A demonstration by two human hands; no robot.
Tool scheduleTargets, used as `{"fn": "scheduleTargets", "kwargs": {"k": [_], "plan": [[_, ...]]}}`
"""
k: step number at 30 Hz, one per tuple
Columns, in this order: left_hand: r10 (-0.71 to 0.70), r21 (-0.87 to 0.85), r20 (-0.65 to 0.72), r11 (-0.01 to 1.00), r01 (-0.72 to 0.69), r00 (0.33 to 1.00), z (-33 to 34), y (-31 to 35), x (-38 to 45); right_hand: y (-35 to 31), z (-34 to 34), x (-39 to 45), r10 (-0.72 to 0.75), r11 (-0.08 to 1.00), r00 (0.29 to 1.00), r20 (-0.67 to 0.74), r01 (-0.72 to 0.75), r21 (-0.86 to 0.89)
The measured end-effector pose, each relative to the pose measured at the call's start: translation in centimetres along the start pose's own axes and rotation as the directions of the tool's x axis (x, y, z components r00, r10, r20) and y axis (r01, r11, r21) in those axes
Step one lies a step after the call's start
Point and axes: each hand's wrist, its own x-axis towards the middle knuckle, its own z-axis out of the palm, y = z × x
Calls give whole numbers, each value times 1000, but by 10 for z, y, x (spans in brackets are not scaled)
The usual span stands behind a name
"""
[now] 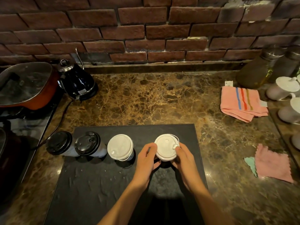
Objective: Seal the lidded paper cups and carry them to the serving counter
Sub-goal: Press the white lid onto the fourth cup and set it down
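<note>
While both hands work at one lid, the risks lie mostly in how that cup is braced and how close its neighbours stand.

Cup in hand: the right-most white-lidded paper cup stands upright on the black textured rectangular mat, near its far edge.

Left hand: the left hand is curled around the cup's left side, fingers wrapped on the wall below the lid rim, steadying it.

Right hand: the right hand cups the right side, its thumb and fingertip pinched at the small white sip-hole plug on the lid's edge; the plug looks not yet pushed home.

Tip risk: a hard sideways push on the plug could rock the cup, since the force lands at the rim, off centre.

Squeeze risk: gripping the paper wall too firmly could bow it and lift the lid, letting liquid out.

Neighbour risk: the second white-lidded paper cup stands just beside the left wrist, and an elbow swing could knock it.

Waiting cups: two black-lidded paper cups stand at the mat's left edge; whether they are sealed I cannot tell.

Carry risk: any plug left half-seated would probably leak on the way to the counter.
</note>
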Motion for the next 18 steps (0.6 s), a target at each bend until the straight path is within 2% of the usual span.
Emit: {"fn": "scheduleTargets", "kwargs": {"k": [8, 13, 18], "plan": [[23, 76, 9, 997, -23, 1000, -1, -2, -5, 4, 1, -3, -44, 999, 999, -4, 44, -6], [100, 109, -29, 989, -96, 995, -1, 2, -5, 1, 2, -1, -53, 999, 996, -65, 53, -7], [233, 280, -57, 937, -209, 971, -1, 8, -7, -12, 0, -1, -68, 997, 986, -149, 64, -37]]}}
